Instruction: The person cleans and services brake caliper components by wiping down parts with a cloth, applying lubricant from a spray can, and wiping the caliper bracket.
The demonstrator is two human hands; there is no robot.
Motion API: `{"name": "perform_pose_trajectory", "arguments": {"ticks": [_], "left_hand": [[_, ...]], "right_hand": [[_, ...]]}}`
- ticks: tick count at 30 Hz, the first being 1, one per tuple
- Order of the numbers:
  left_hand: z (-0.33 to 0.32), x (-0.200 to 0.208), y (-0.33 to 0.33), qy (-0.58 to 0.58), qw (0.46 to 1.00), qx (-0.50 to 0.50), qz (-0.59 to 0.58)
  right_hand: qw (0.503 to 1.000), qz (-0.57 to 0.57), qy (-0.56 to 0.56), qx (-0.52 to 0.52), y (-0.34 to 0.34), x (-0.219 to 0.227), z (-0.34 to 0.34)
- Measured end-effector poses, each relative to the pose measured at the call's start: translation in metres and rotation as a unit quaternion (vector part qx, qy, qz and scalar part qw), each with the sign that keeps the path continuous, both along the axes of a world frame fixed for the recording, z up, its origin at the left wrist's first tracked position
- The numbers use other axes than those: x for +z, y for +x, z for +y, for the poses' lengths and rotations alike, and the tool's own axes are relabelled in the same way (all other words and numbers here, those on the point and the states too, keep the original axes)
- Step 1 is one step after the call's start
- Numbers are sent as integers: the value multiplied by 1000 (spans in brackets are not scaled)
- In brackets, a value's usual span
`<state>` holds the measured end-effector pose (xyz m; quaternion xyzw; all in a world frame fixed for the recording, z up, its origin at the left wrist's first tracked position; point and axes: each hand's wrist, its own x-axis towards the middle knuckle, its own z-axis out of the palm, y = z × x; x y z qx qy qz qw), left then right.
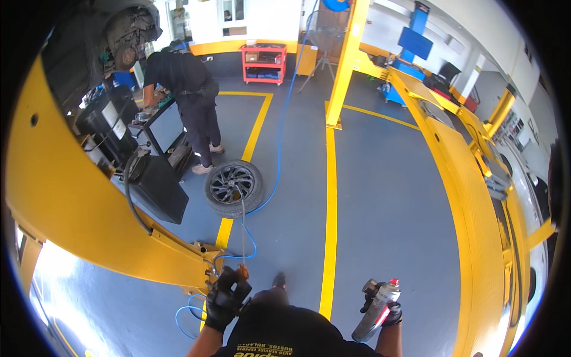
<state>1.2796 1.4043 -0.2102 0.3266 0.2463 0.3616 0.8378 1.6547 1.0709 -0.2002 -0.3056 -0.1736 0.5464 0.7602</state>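
Observation:
My left hand (pixel 225 297), in a black glove, is closed at the orange handle (pixel 242 271) of a long thin metal pry bar (pixel 243 238). The bar points away from me, and in the picture its far end overlaps the wheel; I cannot tell if they touch. My right hand (pixel 391 313), gloved in black too, grips a silver spray can (pixel 378 310) with a red nozzle, tilted to the right. Beside the can's top, a small dark round piece (pixel 371 286) sits at my fingers; its kind is unclear. The wheel with tyre (pixel 234 187) lies flat on the floor.
A blue air hose (pixel 279 160) runs across the grey floor (pixel 392 202). Yellow lift posts and beams (pixel 101 232) flank me. At the left a co-worker (pixel 184 89) bends over a black cart (pixel 157 134). A red tool trolley (pixel 263 63) stands at the back wall.

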Motion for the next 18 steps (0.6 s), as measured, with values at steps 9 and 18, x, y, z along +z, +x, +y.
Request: {"name": "perform_pose_trajectory", "arguments": {"ticks": [9, 18], "left_hand": [[174, 30, 243, -201, 965, 18, -165], [269, 16, 414, -83, 976, 134, -147]], "right_hand": [[989, 98, -102, 33, 208, -84, 77], [965, 110, -191, 145, 469, -57, 309]]}}
